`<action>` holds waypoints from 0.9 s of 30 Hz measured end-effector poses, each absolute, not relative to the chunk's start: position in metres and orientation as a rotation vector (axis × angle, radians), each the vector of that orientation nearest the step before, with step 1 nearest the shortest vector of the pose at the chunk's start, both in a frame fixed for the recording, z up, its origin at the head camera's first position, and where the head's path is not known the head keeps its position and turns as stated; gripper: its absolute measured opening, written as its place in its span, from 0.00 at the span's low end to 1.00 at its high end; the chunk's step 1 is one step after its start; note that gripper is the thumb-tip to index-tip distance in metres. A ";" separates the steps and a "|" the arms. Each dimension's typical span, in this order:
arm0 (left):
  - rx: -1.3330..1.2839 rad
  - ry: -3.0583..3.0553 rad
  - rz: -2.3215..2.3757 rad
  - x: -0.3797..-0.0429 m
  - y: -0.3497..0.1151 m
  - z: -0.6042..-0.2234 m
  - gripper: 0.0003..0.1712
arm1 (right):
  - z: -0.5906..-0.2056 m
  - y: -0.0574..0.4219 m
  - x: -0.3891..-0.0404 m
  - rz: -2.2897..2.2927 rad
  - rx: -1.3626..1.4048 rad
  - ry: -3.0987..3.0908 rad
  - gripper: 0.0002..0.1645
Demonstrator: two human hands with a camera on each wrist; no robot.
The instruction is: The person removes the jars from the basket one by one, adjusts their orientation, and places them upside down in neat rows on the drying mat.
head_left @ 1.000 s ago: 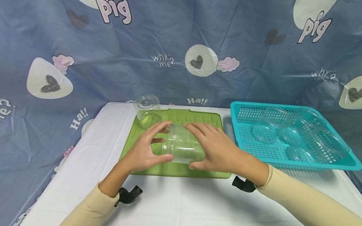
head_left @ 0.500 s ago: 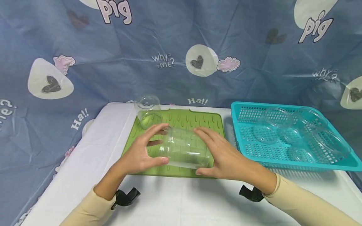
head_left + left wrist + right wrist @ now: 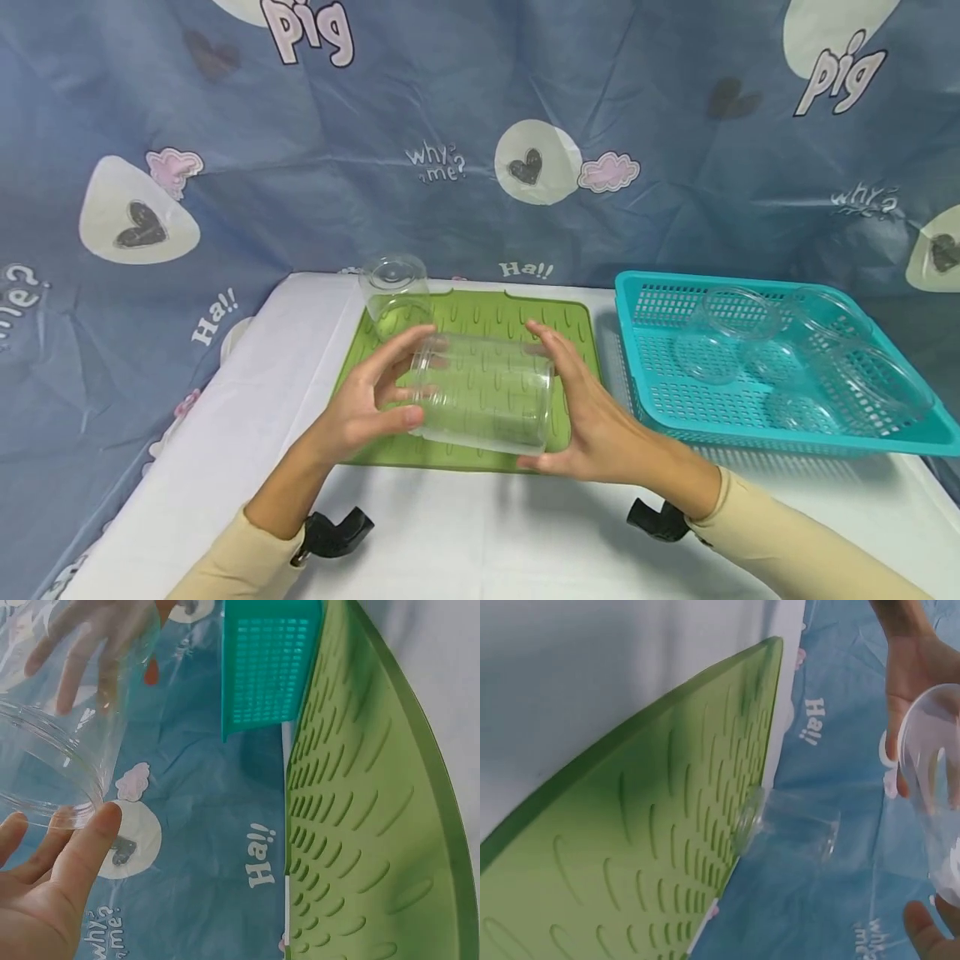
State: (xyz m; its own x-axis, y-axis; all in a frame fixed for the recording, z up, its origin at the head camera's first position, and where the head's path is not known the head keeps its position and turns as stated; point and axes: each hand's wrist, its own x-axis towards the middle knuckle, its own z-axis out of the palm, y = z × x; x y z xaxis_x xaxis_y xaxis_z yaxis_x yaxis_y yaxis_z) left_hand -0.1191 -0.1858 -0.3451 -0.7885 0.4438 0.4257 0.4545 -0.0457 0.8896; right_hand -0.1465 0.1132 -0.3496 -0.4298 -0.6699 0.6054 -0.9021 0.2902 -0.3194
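Observation:
A clear jar [image 3: 483,396] lies sideways between both hands, over the green mat [image 3: 551,312]. Its ridged neck faces left, its base right. The left hand [image 3: 367,408] holds the neck end, thumb in front and fingers behind. At the base end the right hand [image 3: 588,421] grips with its thumb low and fingers over the far side. In the left wrist view, a fingertip meets the ridged rim of the jar [image 3: 75,765], and the right hand shows through its wall. A second clear jar [image 3: 395,283] stands upside down on the mat's back left corner.
To the right, a turquoise basket [image 3: 637,383] contains several clear jars [image 3: 738,312], open ends up. A white cloth [image 3: 480,533] covers the table. Behind it hangs a blue printed curtain [image 3: 465,217]. A black wrist mount [image 3: 337,533] sits under the left wrist.
Both hands draw slightly apart, and the jar shifts left overall, showing more of its base end. The right hand moves right, then a little back. The standing jar and basket stay put.

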 end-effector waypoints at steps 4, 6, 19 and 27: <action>-1.050 -2.129 -2.075 -0.120 -0.184 -0.345 0.47 | -0.346 0.110 -0.148 0.916 1.427 -2.154 0.78; -1.054 -2.134 -2.070 -0.120 -0.185 -0.346 0.47 | -0.345 0.109 -0.149 0.921 1.451 -2.107 0.77; -1.061 -2.201 -2.016 -0.116 -0.187 -0.348 0.49 | -0.333 0.111 -0.148 0.912 1.509 -2.047 0.71; -0.878 -2.607 -1.547 -0.102 -0.209 -0.348 0.45 | -0.322 0.123 -0.148 0.863 1.467 -2.162 0.70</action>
State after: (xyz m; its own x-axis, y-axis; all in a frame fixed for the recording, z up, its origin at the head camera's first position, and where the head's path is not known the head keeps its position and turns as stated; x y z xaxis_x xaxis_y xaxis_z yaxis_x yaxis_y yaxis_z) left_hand -0.1015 -0.2093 -0.3477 -0.8450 0.4669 0.2605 0.4524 0.3647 0.8139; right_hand -0.1480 0.1228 -0.3223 -0.3777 -0.6868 0.6209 -0.9256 0.2634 -0.2717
